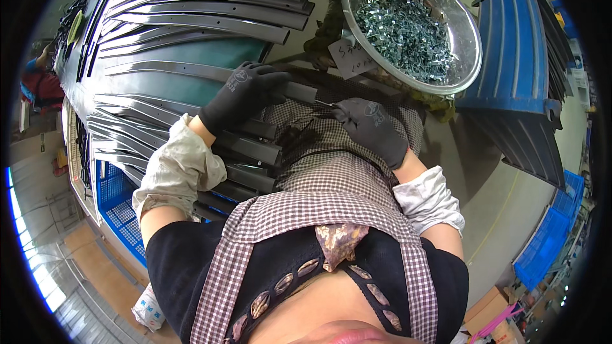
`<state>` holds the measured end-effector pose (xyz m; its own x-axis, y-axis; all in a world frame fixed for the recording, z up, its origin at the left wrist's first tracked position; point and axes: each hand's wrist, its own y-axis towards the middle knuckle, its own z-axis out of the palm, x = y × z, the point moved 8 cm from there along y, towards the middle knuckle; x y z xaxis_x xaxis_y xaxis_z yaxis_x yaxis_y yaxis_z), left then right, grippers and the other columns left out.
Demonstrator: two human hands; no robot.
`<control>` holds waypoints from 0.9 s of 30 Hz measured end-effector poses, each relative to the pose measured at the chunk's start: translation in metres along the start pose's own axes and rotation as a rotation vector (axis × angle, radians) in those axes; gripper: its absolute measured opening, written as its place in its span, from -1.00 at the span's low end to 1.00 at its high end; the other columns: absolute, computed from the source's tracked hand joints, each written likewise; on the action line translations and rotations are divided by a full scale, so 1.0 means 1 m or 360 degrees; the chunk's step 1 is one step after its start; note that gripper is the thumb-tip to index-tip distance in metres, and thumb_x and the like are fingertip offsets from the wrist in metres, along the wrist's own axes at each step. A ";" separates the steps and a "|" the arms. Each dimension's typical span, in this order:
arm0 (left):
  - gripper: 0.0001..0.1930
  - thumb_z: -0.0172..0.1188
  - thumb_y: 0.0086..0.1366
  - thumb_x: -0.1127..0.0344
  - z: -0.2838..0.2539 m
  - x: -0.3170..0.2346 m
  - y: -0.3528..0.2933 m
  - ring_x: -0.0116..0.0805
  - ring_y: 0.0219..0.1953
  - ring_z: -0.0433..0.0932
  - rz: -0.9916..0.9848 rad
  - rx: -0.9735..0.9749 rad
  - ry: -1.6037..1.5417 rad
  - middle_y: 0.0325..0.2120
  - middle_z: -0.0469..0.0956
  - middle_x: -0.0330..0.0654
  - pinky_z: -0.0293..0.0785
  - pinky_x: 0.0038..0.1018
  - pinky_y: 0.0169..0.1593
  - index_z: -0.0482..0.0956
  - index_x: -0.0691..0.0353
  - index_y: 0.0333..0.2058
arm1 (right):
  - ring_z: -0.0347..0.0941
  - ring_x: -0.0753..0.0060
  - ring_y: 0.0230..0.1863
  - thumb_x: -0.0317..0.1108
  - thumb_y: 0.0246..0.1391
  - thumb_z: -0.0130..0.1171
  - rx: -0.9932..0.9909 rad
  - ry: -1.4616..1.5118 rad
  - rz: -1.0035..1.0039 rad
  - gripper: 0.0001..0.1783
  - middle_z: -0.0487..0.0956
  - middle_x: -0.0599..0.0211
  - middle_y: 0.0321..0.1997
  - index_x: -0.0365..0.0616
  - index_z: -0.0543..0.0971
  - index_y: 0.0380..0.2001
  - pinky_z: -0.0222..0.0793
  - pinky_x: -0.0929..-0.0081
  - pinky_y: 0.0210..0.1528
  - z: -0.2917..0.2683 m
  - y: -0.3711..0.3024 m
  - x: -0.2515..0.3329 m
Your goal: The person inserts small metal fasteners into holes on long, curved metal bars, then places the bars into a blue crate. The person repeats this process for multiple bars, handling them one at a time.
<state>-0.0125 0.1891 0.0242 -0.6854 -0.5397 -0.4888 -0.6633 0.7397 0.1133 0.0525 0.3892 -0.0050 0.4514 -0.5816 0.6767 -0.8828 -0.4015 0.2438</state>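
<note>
My left hand [245, 92], in a black glove, is closed around a long dark grey strip [301, 93] near its right end. The strip's end juts out past the fingers over my checked apron [319, 181]. Just right of that end, my gloved right hand [371, 126] is closed, with a thin, shiny metal piece [324, 102] reaching from its fingertips toward the strip. Too little of the piece shows to tell its kind. More dark strips [248, 148] lie under and beside my left forearm.
A steel bowl [476, 57] of small metal clips [408, 35] stands at the far right, with a handwritten card [350, 57] by its rim. Many strips [210, 22] cover the green table [191, 51]. Blue crates [510, 38] stand right, another blue crate [124, 210] left.
</note>
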 end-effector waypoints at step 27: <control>-0.49 0.36 0.04 0.25 -0.035 -0.056 -0.056 -0.20 -0.41 0.56 0.0120 0.0237 0.0018 -0.41 0.53 -0.20 0.49 -0.29 -0.36 0.59 0.06 0.04 | 0.54 -0.01 0.04 0.12 0.00 0.29 0.0201 -0.1220 0.0956 -0.37 0.61 0.08 -0.01 -0.08 0.54 0.02 0.46 0.07 0.02 -0.138 0.017 -0.217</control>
<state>0.0525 0.1635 0.0756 -0.7355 -0.4843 -0.4738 -0.5586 0.8292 0.0194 -0.0784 0.6059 -0.0521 -0.0668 -0.9976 0.0188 -0.9929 0.0646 -0.0999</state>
